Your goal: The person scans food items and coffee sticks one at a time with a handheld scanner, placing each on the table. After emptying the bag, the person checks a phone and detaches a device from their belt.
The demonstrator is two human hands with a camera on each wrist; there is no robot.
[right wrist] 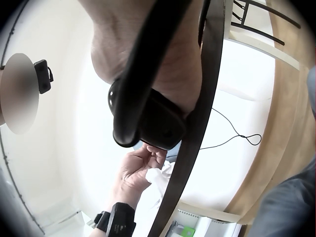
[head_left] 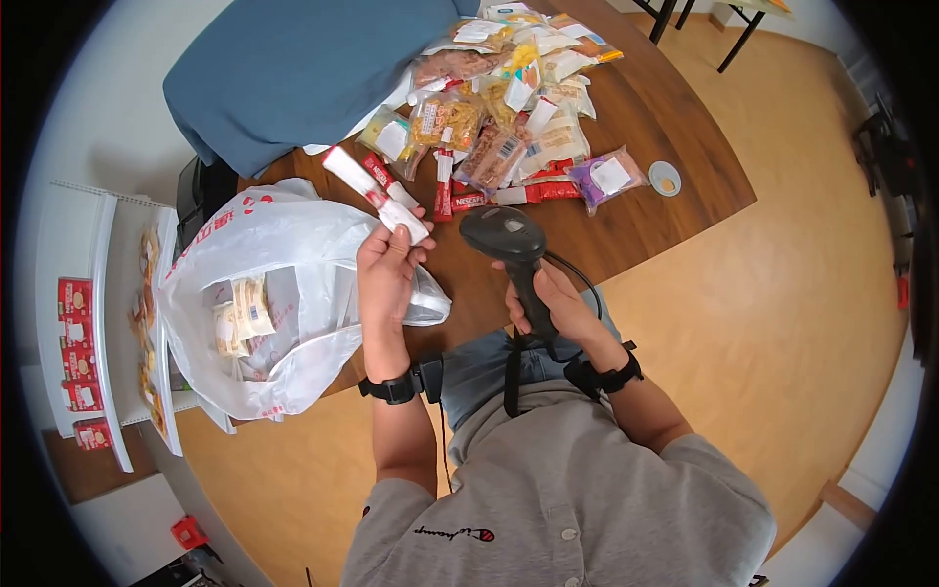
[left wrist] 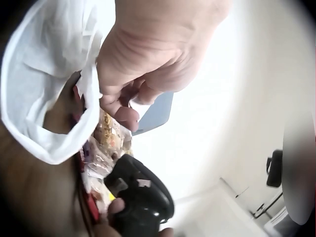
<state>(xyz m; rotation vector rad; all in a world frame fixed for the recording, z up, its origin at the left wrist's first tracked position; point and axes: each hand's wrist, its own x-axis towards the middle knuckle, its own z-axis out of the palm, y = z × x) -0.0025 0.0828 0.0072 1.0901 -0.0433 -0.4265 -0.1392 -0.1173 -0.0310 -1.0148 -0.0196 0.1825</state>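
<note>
My left hand [head_left: 388, 269] pinches the lower end of a white and red stick packet [head_left: 364, 178], held up over the table's near left part. In the left wrist view the left hand [left wrist: 153, 54] hides most of that packet. My right hand [head_left: 559, 305] grips the handle of a black barcode scanner [head_left: 503, 232], its head at about the packet's height, to the right. The right wrist view shows the right hand [right wrist: 148, 54] around the scanner, with the cable across it. Red stick packets [head_left: 468, 200] lie on the table beyond.
A white plastic bag [head_left: 318, 338] with cream packets [head_left: 250, 306] inside stands open at the left. Snack packs [head_left: 447, 119] are piled on the wooden table [head_left: 675, 127]. A purple pack [head_left: 608, 178] and a small round container [head_left: 664, 178] lie right. Shelves [head_left: 108, 323] stand far left.
</note>
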